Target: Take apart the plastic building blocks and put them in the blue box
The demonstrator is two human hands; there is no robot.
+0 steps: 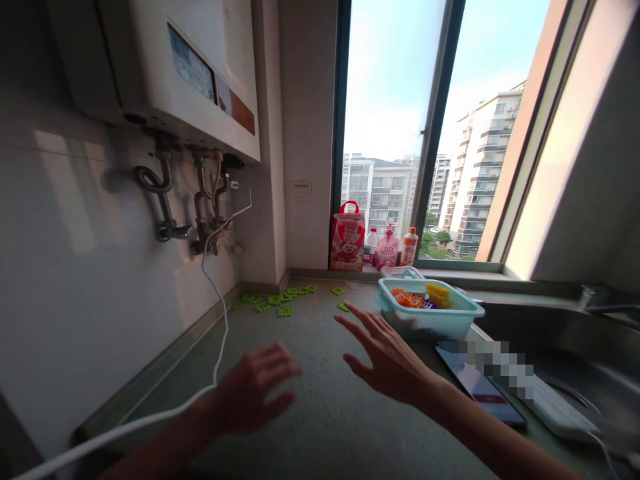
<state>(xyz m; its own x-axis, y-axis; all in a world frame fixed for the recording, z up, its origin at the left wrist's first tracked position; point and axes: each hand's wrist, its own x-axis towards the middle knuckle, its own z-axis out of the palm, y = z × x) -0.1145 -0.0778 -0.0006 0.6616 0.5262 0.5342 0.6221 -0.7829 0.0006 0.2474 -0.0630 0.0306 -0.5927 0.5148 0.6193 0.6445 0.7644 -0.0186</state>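
1. On the counter [320, 407], the pale-blue tub [435, 325] already contained orange pieces [404, 299] and yellow pieces [438, 295].
2. Right hand [387, 353] had fingers spread wide, empty; left hand [257, 383], blurred, had its thumb apart, nothing visibly held.
3. Green pieces [285, 311] lay loose toward the back, outside the tub.

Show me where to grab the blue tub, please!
Grip the tub under its rim at both short ends, probably best from left and right: the rim juts out like a ledge. It's upright and open-topped, with pieces inside, so keep it level.
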